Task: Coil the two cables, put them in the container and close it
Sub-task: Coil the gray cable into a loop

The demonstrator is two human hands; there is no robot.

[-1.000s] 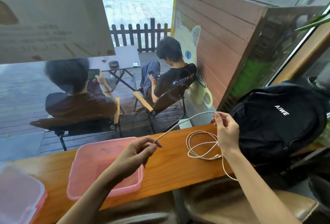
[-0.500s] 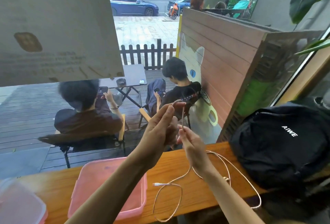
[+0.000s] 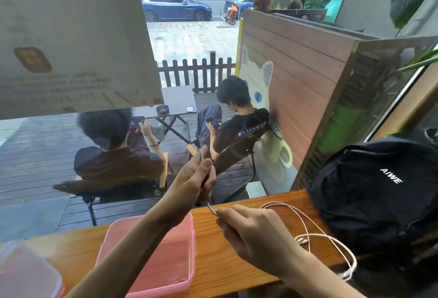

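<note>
Now the left hand [image 3: 198, 176] grips the white cable [image 3: 315, 224] aloft while the right hand [image 3: 254, 233] pinches it lower, over the table [image 3: 213, 245]. Half a second ago both hands met high; the right has dropped, drawing a fresh loop (coiling just begun). Slack trails beside the open pink container [image 3: 151, 262].

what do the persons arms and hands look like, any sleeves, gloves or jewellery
Both hands, left and right, are bare, with no gloves, rings, watch or bracelet in view. Both forearms are bare as far as the frame shows; no sleeve appears. Fingernails look short and unpainted.
</note>
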